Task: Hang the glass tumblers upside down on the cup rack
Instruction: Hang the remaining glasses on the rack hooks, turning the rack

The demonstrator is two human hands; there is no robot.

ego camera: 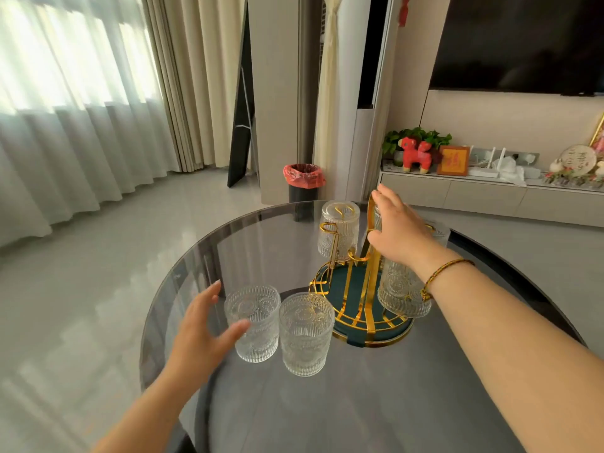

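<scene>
Surface: round dark glass surface (327, 403) is carrying a gold rack (362, 289) on a green base, with two upright tumblers (277, 328) standing just left of it.
Room: sheer curtains are hanging at left; a red-lined bin (302, 183) is standing beyond.
Hung: two glasses (338, 230) are sitting upside down on the rack.
Left hand (202, 331): is reaching forward, fingers spread wide, thumb touching the left tumbler, holding nothing.
Right hand (397, 223): is stretching over the rack, gripping its upright handle.
</scene>
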